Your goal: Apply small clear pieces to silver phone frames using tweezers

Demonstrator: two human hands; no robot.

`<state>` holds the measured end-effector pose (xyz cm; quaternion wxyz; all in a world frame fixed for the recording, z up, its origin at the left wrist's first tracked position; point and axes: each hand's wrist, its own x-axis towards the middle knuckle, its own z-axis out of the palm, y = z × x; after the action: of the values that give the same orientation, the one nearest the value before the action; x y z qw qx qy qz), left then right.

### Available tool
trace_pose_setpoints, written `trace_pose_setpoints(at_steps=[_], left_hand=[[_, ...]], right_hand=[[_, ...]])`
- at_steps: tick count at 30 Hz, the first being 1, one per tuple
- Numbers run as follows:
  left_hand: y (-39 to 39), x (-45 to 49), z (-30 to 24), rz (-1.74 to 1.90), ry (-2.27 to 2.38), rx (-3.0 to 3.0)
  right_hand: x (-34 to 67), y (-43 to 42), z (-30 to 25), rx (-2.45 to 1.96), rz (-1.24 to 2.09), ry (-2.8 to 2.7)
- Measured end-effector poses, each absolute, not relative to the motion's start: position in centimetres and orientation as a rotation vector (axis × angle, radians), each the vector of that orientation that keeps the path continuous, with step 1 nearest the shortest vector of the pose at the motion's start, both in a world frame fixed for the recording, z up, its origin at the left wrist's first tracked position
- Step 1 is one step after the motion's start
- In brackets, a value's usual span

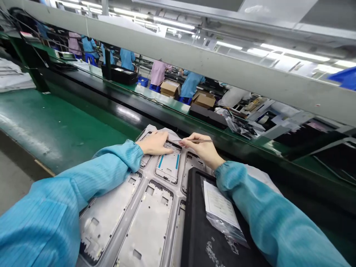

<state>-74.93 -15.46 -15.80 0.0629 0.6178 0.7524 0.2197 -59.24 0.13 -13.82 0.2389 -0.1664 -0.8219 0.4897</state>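
Observation:
A grey tray (pixel 143 185) holds several metal phone frames. One phone frame (pixel 168 165) in the far row carries two blue strips along its sides. My left hand (pixel 155 142) rests at this frame's upper left, fingers stretched out and thumb lying over its surface. At its upper right, my right hand (pixel 205 151) is closed on slim dark tweezers (pixel 200 141), whose thin tip points left toward the left hand. The tip's exact contact is too small to tell. Closer to me lies a larger-looking phone frame (pixel 147 222) with bare metal.
A black tray (pixel 194 222) with a bagged paper label (pixel 221 204) overlaps the grey tray's right side. Left is the green bench (pixel 55 126); a dark conveyor belt (pixel 128 113) runs behind. Cardboard boxes (pixel 170 88) and people in blue and pink smocks are farther back.

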Motion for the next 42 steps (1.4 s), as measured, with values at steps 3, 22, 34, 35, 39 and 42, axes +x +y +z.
trace_pose_setpoints(at_steps=[3, 22, 34, 35, 39, 42], left_hand=[[-15.5, -74.9, -15.9, 0.695, 2.249, 1.879], [-15.5, -74.9, -16.6, 0.752, 2.17, 2.039], [-15.6, -74.5, -16.5, 0.768, 2.274, 2.021], [-15.6, -74.5, -16.5, 0.759, 2.275, 2.031], [-15.6, -74.5, -16.5, 0.706, 2.26, 2.107], [-15.8, -74.2, -16.0, 0.615, 2.284, 2.149]], right_hand=[[-59.1, 0.3, -14.7, -0.464, 1.355, -2.256], [-59.1, 0.2, -15.7, -0.483, 1.337, -2.221], [-59.2, 0.1, -15.8, -0.499, 1.355, -2.207], [-59.2, 0.1, -15.9, -0.501, 1.35, -2.207], [-59.3, 0.1, -16.0, -0.513, 1.328, -2.216], [-59.1, -0.1, -15.8, -0.497, 1.339, -2.217]])
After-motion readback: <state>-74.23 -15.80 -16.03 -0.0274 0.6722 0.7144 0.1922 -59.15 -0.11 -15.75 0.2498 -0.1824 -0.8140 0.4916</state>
